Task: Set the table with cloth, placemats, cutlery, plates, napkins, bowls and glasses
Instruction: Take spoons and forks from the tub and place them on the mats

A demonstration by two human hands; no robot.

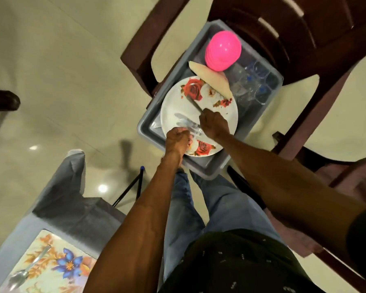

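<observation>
A grey plastic bin (145, 123) sits on a brown chair. Inside lies a white plate (173, 98) with red rose prints. My right hand (215, 123) grips a table knife (193, 104) by its handle, blade pointing up-left over the plate. My left hand (176, 139) holds several blurred pieces of cutlery (186, 122) above the plate's near side. A stack of pink bowls (223, 51), upside down, stands at the bin's far end. Clear glasses (256, 85) lie on the bin's right side. A cream folded napkin (209, 80) overlaps the plate's far rim.
The brown chair (283, 28) holds the bin. At lower left a table corner with grey cloth (72, 212) carries a floral placemat (57, 265) with a spoon (28, 269) on it. Another chair (347, 178) stands to the right. Pale tiled floor lies to the left.
</observation>
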